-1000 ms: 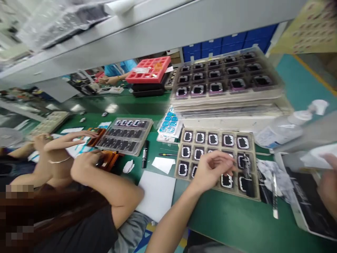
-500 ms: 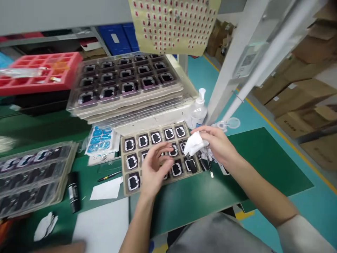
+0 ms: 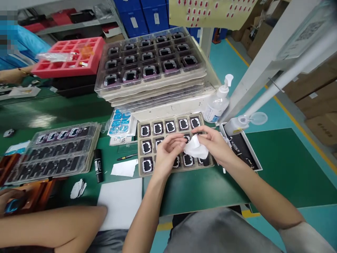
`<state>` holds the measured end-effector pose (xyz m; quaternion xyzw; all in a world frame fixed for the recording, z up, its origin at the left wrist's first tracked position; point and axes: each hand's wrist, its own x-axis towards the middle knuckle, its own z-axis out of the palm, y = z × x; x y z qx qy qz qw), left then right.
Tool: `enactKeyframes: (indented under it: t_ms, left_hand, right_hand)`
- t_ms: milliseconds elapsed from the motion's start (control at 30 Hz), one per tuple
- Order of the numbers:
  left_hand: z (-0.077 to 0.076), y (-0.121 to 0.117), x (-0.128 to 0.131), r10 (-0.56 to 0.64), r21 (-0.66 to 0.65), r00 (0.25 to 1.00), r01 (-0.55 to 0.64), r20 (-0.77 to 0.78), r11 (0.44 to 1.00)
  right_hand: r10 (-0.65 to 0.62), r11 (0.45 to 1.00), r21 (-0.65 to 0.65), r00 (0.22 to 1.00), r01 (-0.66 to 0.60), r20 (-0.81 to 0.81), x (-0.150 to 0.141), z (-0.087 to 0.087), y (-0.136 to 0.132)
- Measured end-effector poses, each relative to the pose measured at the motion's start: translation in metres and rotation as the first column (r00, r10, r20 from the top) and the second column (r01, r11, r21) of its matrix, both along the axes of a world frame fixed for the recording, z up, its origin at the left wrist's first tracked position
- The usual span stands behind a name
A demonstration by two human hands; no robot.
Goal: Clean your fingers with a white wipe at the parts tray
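My right hand (image 3: 214, 143) pinches a crumpled white wiping cloth (image 3: 197, 150) between thumb and fingers. Close by on its left, my left hand (image 3: 170, 149) has its fingers curled with thumb and fingertips together at the cloth's edge. Both hands are above a beige compartment tray (image 3: 140, 169) lying on the green table. Rows of dark watch-case-like parts (image 3: 145, 131) with pale rounded-square rims sit in its pockets. Hands and cloth hide several of the middle and right pockets.
Behind stands a stack of filled trays (image 3: 150, 82); a pump bottle (image 3: 216, 105) is right of it. An open box (image 3: 247, 154) with dark contents lies at right. Leftward are a black marker (image 3: 98, 166), a white sheet (image 3: 122, 200) and a co-worker's arm (image 3: 52, 225).
My left hand has closed from an open, spread pose and met the cloth. The cloth has come lower between both hands. The view has shifted, showing the neighbour's arm and the open box.
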<state>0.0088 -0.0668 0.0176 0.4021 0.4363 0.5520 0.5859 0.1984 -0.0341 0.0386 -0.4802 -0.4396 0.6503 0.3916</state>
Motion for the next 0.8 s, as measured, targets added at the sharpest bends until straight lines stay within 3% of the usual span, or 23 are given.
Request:
enactKeyframes:
  t_ms: [133, 267, 367, 433, 500, 533, 633, 700, 800]
  left_hand:
    - [0.003, -0.001, 0.001, -0.135, -0.026, 0.991, 0.135, 0.023, 0.990]
    - [0.002, -0.001, 0.000, -0.073, -0.090, 0.997, 0.074, 0.017, 0.993]
    - [0.000, 0.002, -0.002, -0.003, -0.127, 0.995, 0.016, 0.099, 0.992]
    - [-0.001, 0.004, -0.004, 0.036, -0.163, 0.983, -0.006, 0.179, 0.987]
    - [0.000, 0.007, -0.005, 0.083, -0.209, 0.969, -0.033, 0.232, 0.977]
    - [0.000, 0.008, -0.006, 0.100, -0.233, 0.965, -0.042, 0.243, 0.972]
    - [0.001, 0.010, -0.008, 0.095, -0.272, 0.963, -0.024, 0.251, 0.962]
    - [0.001, 0.010, -0.009, 0.052, -0.267, 0.964, 0.020, 0.260, 0.963]
    - [0.003, 0.007, -0.008, -0.024, -0.238, 0.958, 0.095, 0.285, 0.967]
  right_hand:
    - [-0.050, 0.998, -0.044, 0.999, 0.049, -0.011, -0.004, -0.005, 0.001]
    - [-0.049, 0.999, -0.011, 0.999, 0.049, -0.014, -0.001, -0.008, -0.003]
    - [0.096, 0.991, 0.095, 0.994, -0.091, -0.045, 0.009, -0.007, -0.009]
    - [0.260, 0.940, 0.231, 0.965, -0.250, -0.016, 0.016, -0.006, -0.013]
    - [0.353, 0.833, 0.403, 0.925, -0.380, 0.144, 0.022, -0.005, -0.016]
    - [0.335, 0.760, 0.493, 0.906, -0.423, 0.260, 0.023, -0.006, -0.016]
    - [0.120, 0.506, 0.696, 0.841, -0.509, 0.527, 0.020, -0.009, -0.016]
    - [-0.047, 0.355, 0.782, 0.826, -0.512, 0.562, 0.015, -0.012, -0.015]
    - [-0.251, 0.195, 0.887, 0.853, -0.418, 0.457, 0.011, -0.014, -0.015]
